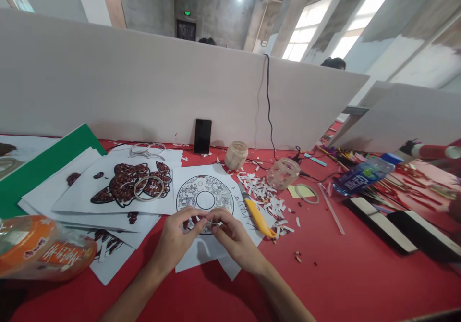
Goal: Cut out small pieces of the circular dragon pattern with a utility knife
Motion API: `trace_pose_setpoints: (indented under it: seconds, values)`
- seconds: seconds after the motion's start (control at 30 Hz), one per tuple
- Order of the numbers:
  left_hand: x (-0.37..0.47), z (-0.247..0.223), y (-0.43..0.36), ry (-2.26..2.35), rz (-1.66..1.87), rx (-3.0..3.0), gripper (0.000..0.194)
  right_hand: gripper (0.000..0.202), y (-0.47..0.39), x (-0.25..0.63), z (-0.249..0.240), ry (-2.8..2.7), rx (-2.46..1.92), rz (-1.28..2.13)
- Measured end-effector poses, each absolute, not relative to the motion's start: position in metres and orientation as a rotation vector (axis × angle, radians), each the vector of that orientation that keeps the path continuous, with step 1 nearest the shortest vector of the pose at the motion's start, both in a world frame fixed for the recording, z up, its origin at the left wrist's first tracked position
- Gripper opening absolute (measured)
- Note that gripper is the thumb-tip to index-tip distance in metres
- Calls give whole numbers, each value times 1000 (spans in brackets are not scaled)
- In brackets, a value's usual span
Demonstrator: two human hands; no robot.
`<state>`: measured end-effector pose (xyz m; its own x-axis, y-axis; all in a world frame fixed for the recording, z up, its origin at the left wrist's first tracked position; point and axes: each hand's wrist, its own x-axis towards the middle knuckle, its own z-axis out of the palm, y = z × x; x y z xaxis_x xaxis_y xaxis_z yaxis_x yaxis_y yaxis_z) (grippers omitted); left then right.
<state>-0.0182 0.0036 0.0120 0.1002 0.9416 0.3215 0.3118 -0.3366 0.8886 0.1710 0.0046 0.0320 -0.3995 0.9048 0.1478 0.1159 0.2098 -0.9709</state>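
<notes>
Our left hand (180, 238) and right hand (234, 240) are pinching a small pale strip (212, 223) between their fingertips, just over the near edge of a circular drawing (205, 200). The strip's long axis is running crosswise from hand to hand, dipping slightly rightward; we are not making out which end is leading. By our reading, the drawing is standing largely unfilled, its outlines showing mostly bare with a few dark spots near the top, while left of it a figure picture (124, 186) is showing dark reddish fill nearly throughout. Just right of the drawing, a yellow-handled cutter (257, 214) is lying beside white scraps (257, 188). Beyond the drawing, a phone (202, 136) is leaning upright; far right of it, a blue-capped bottle (363, 174) is resting on the red worktop (302, 283).
</notes>
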Motion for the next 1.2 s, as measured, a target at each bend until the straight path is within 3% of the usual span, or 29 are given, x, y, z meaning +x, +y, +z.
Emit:
trace_pose_setpoints:
  seconds: [0.43, 0.63, 0.9, 1.2]
  values:
    - [-25, 16, 5, 1391, 1255, 1693, 21, 35, 8, 171, 24, -1518, -1088, 1227]
    - [-29, 14, 8, 1370, 1202, 1555, 24, 28, 11, 176, 23, -1594, -1266, 953]
    - [-28, 12, 8, 1348, 1108, 1553, 25, 25, 11, 173, 29, -1609, -1300, 920]
    - [-33, 10, 7, 1537, 1047, 1905, 18, 17, 10, 170, 22, -1759, -1362, 753]
